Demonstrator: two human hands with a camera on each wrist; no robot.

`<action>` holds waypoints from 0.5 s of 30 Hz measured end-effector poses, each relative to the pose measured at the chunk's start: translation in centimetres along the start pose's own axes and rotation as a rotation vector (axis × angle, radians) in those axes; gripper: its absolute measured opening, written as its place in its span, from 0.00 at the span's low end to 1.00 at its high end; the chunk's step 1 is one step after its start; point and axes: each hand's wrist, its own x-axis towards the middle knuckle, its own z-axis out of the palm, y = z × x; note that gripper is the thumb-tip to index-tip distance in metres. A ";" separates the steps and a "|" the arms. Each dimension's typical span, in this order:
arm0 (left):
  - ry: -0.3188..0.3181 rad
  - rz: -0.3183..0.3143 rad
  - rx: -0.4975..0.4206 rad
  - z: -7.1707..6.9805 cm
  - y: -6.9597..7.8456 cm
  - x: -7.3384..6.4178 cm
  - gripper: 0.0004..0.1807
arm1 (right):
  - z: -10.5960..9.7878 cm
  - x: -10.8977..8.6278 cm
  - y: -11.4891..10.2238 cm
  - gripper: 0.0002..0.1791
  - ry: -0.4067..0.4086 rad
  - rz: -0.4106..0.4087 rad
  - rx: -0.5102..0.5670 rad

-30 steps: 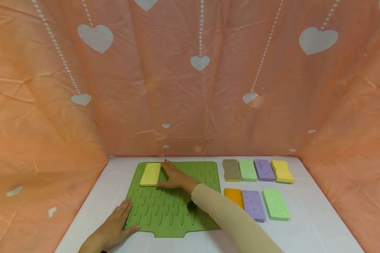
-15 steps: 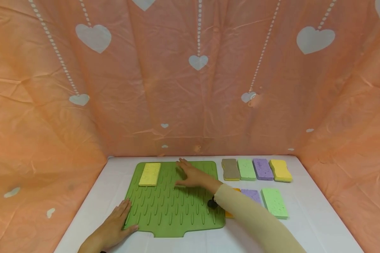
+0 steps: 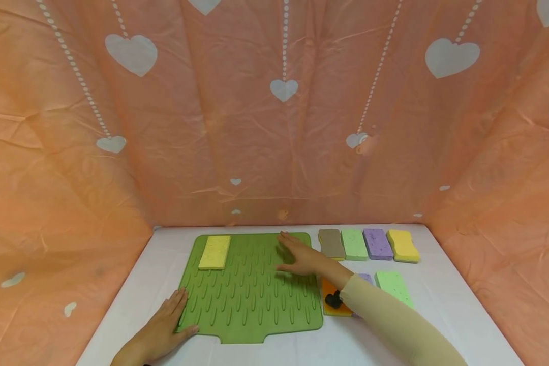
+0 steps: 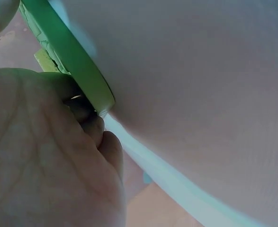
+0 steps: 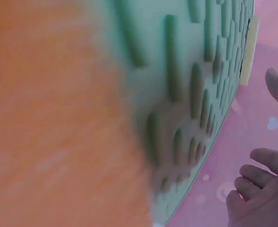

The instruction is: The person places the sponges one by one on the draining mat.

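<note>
A green ridged mat (image 3: pixel 247 305) lies flat on the white table, with a yellow sponge (image 3: pixel 215 252) on its far left corner. My left hand (image 3: pixel 162 325) rests at the mat's near left edge, fingers straight along it; the left wrist view shows the palm beside the green rim (image 4: pixel 89 78). Over the mat's right side hovers my right hand (image 3: pixel 304 257), fingers spread and holding nothing. In the right wrist view its fingers (image 5: pixel 257 177) are apart from the mat. An orange sponge (image 3: pixel 329 307) lies under the right wrist, partly hidden by it.
Right of the mat, a back row has a grey-topped sponge (image 3: pixel 331 244), a green one (image 3: pixel 354 245), a purple one (image 3: pixel 377 244) and a yellow one (image 3: pixel 402 246). Nearer lies another green sponge (image 3: pixel 393 287); my sleeve covers most of a second purple one. An orange curtain (image 3: pixel 256 152) encloses the table.
My right hand has moved away from the yellow sponge, rightward across the mat. The yellow sponge stays at the mat's far left. My left hand has kept its place.
</note>
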 end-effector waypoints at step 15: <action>0.015 0.010 0.009 -0.2 0.2 -0.1 0.56 | -2.6 -7.1 3.5 0.51 0.077 0.019 -0.002</action>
